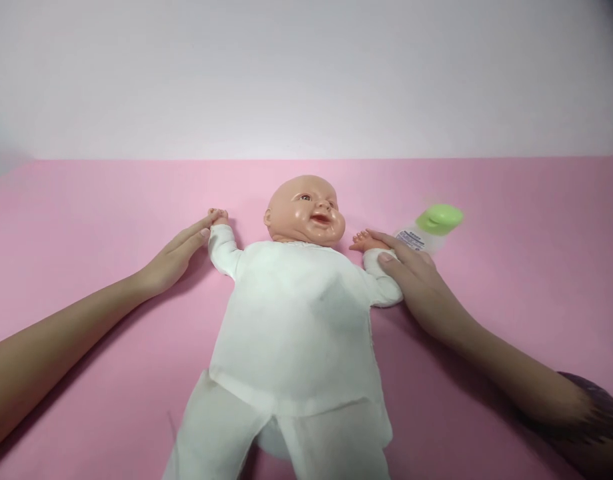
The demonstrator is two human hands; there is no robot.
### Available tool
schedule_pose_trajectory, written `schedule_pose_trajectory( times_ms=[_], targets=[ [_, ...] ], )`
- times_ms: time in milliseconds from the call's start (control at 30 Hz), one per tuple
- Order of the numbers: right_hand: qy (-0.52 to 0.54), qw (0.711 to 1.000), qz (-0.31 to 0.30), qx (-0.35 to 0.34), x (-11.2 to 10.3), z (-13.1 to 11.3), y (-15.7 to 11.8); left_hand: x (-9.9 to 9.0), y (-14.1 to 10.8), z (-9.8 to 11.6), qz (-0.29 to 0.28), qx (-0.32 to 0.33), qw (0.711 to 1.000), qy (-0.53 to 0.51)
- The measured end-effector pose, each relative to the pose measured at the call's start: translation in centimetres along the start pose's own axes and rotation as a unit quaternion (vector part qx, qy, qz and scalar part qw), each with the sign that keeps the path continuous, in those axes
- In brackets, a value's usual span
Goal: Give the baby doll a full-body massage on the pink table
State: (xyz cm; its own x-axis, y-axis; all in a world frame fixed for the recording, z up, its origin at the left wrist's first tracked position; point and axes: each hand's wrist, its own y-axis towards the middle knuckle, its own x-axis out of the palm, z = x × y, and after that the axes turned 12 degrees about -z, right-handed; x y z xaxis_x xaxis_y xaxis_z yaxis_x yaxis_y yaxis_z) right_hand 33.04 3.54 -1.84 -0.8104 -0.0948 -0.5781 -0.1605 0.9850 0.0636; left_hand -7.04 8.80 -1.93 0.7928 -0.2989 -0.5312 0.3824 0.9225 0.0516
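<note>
A bald baby doll [301, 320] in a white top and white trousers lies on its back in the middle, its head towards the far side and its arms out. My left hand [179, 257] touches the doll's raised hand at the left, fingers stretched out. My right hand [421, 287] rests against the doll's other forearm and hand, fingers stretched and thumb on the white sleeve. Just beyond my right hand lies a clear bottle [411, 239] with a green cap [440, 219], partly hidden by the hand.
The doll lies on a pink surface [111, 220], which ends at a pale wall [306, 80] behind. A dark ruffled band [586, 407] is around my right forearm. The doll's feet are out of view.
</note>
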Motion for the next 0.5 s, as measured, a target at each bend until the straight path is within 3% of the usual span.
schedule_pose_trajectory(
  times_ms=[133,233,333,400,500],
  targets=[
    [0.2,0.976,0.076,0.036,-0.3,-0.3,-0.2,-0.6,-0.3,0.0,0.074,0.022,0.975,-0.209],
    [0.253,0.965,0.068,-0.023,-0.6,0.1,-0.2,-0.9,-0.4,-0.2,0.097,0.052,0.945,-0.308],
    [0.211,0.969,0.068,-0.113,-0.6,0.0,-0.8,-0.7,-0.5,-0.2,0.075,0.059,0.951,-0.294],
    [0.161,0.96,0.093,-0.209,-0.6,-0.3,-1.5,-0.5,-0.7,-0.2,0.065,0.077,0.962,-0.255],
    [0.064,0.94,0.086,-0.325,-0.7,0.0,-2.9,-0.2,-1.3,-0.2,0.108,0.181,0.964,-0.161]
  ],
)
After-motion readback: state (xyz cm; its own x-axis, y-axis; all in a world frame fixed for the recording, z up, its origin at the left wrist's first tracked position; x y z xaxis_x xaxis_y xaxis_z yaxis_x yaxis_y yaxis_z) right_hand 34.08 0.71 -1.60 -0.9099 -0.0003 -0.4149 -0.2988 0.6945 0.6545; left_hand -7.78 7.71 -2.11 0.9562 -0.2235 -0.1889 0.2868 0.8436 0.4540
